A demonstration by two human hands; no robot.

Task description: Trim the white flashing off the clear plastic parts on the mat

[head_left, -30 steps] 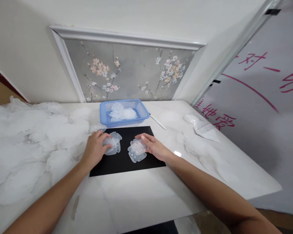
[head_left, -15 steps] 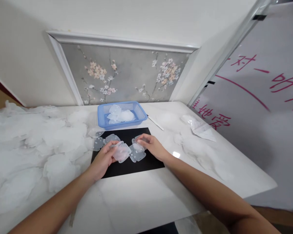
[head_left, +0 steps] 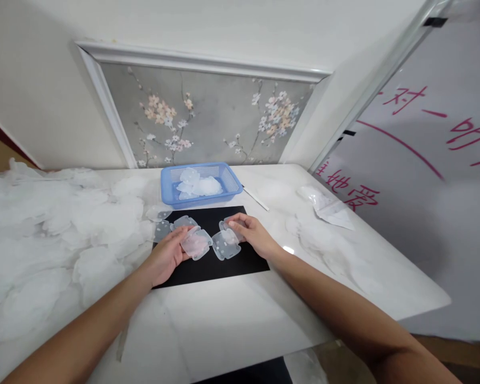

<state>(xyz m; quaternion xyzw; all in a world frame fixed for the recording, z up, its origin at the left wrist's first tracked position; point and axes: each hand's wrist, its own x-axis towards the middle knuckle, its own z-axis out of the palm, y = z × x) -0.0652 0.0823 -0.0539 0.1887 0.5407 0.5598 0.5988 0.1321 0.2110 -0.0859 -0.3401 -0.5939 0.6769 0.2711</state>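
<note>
as far as i can judge, a good deal is left: a broad, cloudy heap (head_left: 104, 213) of thin translucent pieces covers the left of the marbled table (head_left: 344, 266), while only a small pile (head_left: 204, 185) sits in the blue basket (head_left: 200, 202) at the back. i can't tell which of the two is finished work. a few loose pieces (head_left: 162, 230) lie at the left edge of the black sheet (head_left: 216, 271), between the heap and me, and i take those as not yet dealt with.

my left hand (head_left: 166, 258) is half turned up, its thumb and fingers closed on the left piece (head_left: 196, 244), which juts out to the right of them over the sheet. my right hand (head_left: 254, 234) pinches the upper part of the right piece (head_left: 225, 245) between thumb and forefinger; the rest of it reaches down and left, over the black. so both pieces are between my hands, their near edges almost meeting — whether they touch, i can't say. nor can i tell if each is a single layer or several. the basket is just beyond, behind the sheet.
</note>
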